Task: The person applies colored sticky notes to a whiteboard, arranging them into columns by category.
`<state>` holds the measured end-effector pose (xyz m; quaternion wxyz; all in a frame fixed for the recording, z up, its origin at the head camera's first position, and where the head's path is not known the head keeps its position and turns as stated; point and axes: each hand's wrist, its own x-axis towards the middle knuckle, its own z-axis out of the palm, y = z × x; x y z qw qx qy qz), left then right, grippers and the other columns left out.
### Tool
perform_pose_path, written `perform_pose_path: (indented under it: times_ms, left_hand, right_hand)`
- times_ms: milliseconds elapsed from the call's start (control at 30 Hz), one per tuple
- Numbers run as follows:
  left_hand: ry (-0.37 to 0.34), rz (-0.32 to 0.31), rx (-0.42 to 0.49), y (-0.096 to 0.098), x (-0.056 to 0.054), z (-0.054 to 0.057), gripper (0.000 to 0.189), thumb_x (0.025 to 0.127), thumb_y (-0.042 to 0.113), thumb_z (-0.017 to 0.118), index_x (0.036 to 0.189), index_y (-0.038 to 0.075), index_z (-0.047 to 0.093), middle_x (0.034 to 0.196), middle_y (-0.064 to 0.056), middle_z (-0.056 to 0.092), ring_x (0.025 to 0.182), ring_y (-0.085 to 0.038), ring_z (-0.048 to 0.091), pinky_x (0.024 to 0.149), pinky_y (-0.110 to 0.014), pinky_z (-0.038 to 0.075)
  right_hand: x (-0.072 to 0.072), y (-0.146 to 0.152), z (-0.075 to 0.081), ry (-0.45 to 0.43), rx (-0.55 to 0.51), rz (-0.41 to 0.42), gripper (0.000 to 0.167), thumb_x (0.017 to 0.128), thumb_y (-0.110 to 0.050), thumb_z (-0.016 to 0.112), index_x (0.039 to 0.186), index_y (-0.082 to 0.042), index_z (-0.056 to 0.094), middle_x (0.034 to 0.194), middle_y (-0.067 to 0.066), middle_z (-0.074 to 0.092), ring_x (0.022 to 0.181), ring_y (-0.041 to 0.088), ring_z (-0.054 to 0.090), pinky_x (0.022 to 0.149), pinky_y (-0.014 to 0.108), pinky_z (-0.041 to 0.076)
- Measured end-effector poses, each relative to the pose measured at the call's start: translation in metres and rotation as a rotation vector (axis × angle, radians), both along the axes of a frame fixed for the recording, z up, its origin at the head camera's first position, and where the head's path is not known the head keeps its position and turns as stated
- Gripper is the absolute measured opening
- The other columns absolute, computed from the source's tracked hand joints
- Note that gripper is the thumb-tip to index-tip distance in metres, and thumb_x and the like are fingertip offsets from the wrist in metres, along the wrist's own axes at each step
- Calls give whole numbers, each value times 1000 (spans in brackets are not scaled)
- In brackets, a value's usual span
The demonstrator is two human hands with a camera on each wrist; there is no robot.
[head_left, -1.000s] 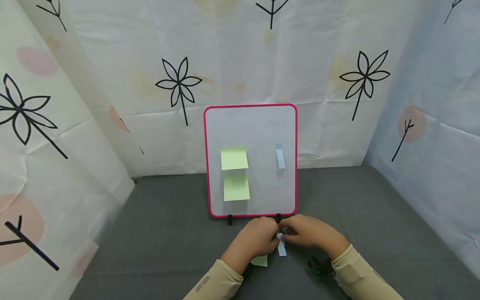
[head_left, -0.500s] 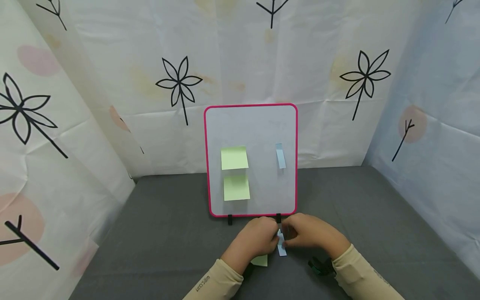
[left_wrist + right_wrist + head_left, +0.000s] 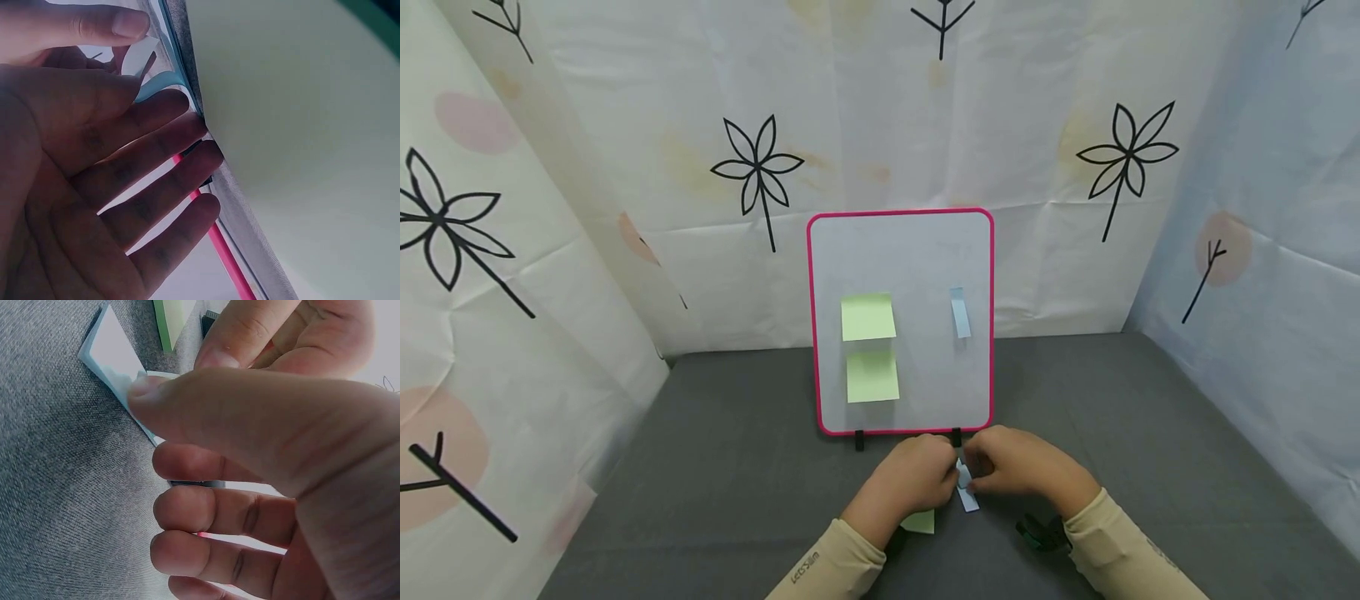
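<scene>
A narrow pad of pale blue sticky notes [image 3: 967,500] lies between the two hands on the grey tabletop, low in the head view. My left hand [image 3: 917,475] holds its far end; in the left wrist view a blue slip [image 3: 161,82] curls between that thumb and index finger, the other fingers extended. From the right side, my right hand [image 3: 1028,467] grips the pad. In the right wrist view the thumb [image 3: 149,390] lies on the pad's face, with the other fingers bent underneath. A green sticky note pad [image 3: 919,522] is partly hidden under the left wrist.
Behind the hands stands a whiteboard [image 3: 917,258] with a pink frame and black feet. Two green notes [image 3: 868,317] are stuck on its left, and one blue strip [image 3: 960,313] on its right. Near the right sleeve lies a dark green object [image 3: 1039,533]. Patterned cloth walls enclose the table.
The right fingertips have moved slightly right, away from the left ones. The blue pad's near end has swung a little to the right. My left hand has hardly moved.
</scene>
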<state>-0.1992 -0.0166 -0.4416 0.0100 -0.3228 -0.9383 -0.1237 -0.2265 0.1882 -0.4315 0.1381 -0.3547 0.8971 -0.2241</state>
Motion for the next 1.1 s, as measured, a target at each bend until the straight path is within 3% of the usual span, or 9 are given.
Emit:
perform_pose_path:
  times_ms: [200, 367, 533, 667, 933, 1100]
  left_hand:
    - [18, -3, 0, 0, -2, -3, 37, 101, 12, 63, 65, 17, 53, 63, 7, 42, 56, -6, 35, 53, -21, 31]
    - [19, 0, 0, 1, -4, -6, 33, 102, 13, 63, 69, 17, 59, 64, 6, 48, 57, -6, 41, 54, -21, 35]
    - [-1, 9, 1, 1, -4, -6, 30, 102, 14, 63, 72, 17, 62, 66, 6, 52, 58, -6, 43, 56, -21, 37]
    - [-13, 9, 2, 1, -2, -3, 32, 103, 14, 61, 72, 17, 61, 66, 6, 51, 58, -6, 43, 56, -21, 37]
    - [-4, -7, -2, 0, -1, 1, 39, 104, 12, 58, 66, 18, 53, 63, 6, 44, 57, -6, 41, 55, -21, 34]
    - [-14, -7, 4, 0, -1, 1, 41, 105, 13, 58, 65, 19, 50, 61, 7, 40, 57, -6, 40, 55, -21, 33]
  right_hand:
    - [1, -1, 0, -8, 7, -7, 27, 82, -16, 89, 75, -20, 64, 66, -13, 50, 59, 1, 44, 55, 24, 40]
    - [1, 0, 1, 55, -10, -5, 28, 84, -15, 87, 74, -21, 61, 66, -14, 48, 59, -1, 42, 54, 22, 38]
    - [3, 0, 4, 75, -1, -23, 27, 80, -15, 90, 76, -18, 63, 68, -11, 50, 61, 0, 42, 56, 23, 39]
    - [3, -1, 4, 82, -2, -27, 27, 78, -16, 91, 78, -18, 64, 69, -9, 52, 62, 1, 43, 56, 24, 40]
    - [1, 2, 3, 182, -47, -13, 23, 83, -14, 88, 91, -20, 68, 79, -12, 56, 71, -1, 47, 63, 24, 45]
    - [1, 2, 6, 163, -74, 12, 27, 80, -7, 90, 94, -18, 69, 81, -11, 56, 73, 0, 49, 66, 24, 47]
